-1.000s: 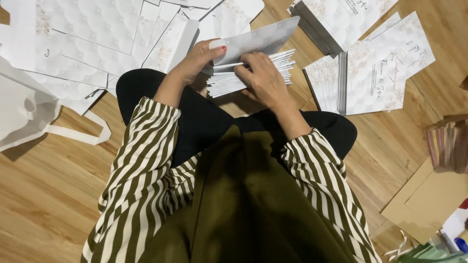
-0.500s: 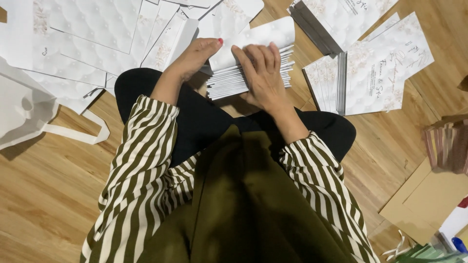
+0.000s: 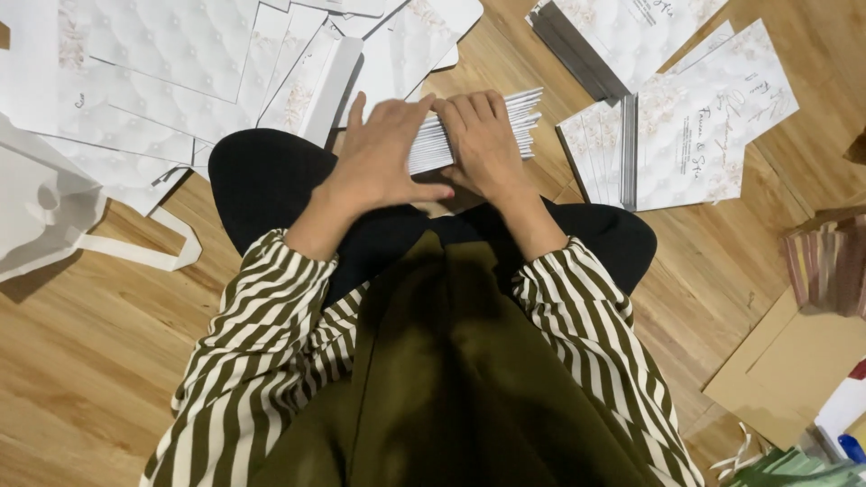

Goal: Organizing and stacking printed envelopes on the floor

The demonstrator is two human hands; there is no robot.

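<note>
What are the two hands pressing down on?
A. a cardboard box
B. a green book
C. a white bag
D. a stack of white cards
D: both the left hand and the right hand lie flat on top of a stack of white cards, whose layered edges stick out past the fingers, while the white bag lies off to the side on the wooden floor.

Both arms reach forward from striped sleeves, forearms bare from the cuffs and angled inward so the wrists draw close together above the lap. The left hand lies palm down, fingers stretched toward the far side and thumb pointing right. The right hand sits just beside it, palm down, fingers curled together and bent forward.
</note>
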